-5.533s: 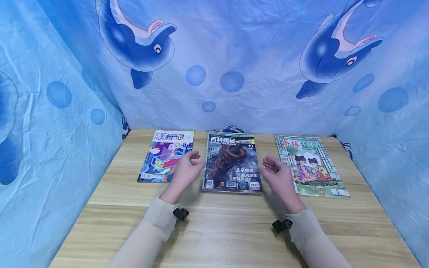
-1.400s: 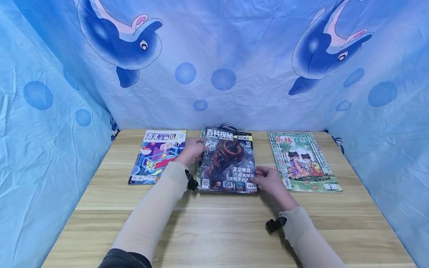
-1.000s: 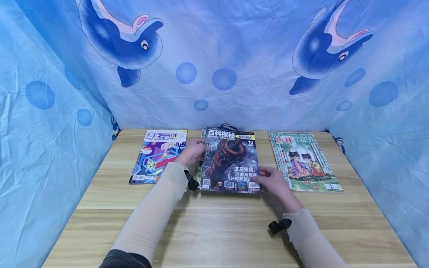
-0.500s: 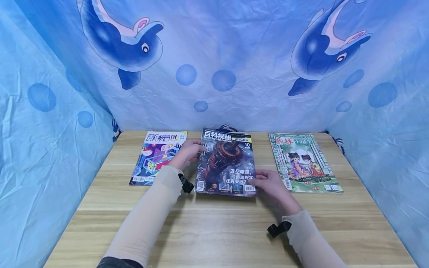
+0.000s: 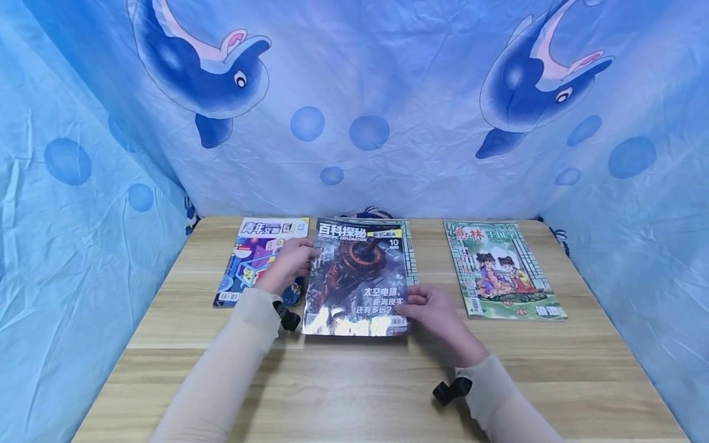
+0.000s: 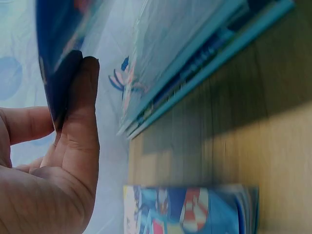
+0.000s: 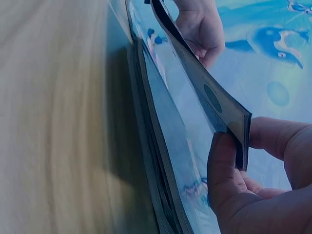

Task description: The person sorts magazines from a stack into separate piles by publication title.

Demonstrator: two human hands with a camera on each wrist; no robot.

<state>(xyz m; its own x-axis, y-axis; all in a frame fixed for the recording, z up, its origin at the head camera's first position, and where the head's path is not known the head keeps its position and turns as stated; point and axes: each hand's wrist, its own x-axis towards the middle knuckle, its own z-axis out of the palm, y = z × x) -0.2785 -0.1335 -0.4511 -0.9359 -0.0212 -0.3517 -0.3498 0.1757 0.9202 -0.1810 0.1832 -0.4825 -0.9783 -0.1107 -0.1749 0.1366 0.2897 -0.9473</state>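
Both hands hold a dark magazine (image 5: 354, 277) with a red machine on its cover. My left hand (image 5: 288, 264) pinches its left edge, while my right hand (image 5: 434, 311) pinches the lower right edge. Beneath it, partly hidden, lies a stack of green-bordered magazines (image 5: 411, 258). A gap between the held magazine (image 7: 209, 92) and the stack (image 7: 156, 146) shows in the right wrist view. In the left wrist view, the thumb and fingers (image 6: 80, 126) close on the magazine's edge.
To the left, partly behind my left hand, lies a purple and blue magazine (image 5: 238, 283). A green magazine (image 5: 504, 271) with two cartoon children lies to the right. Blue dolphin-print cloth (image 5: 354, 80) walls the wooden table (image 5: 354, 387) at the back and sides.
The dark magazine, first lying on the middle stack with both hands beside it, is gripped and raised. Over the last half second it has moved left and toward me, uncovering the stack's right side.
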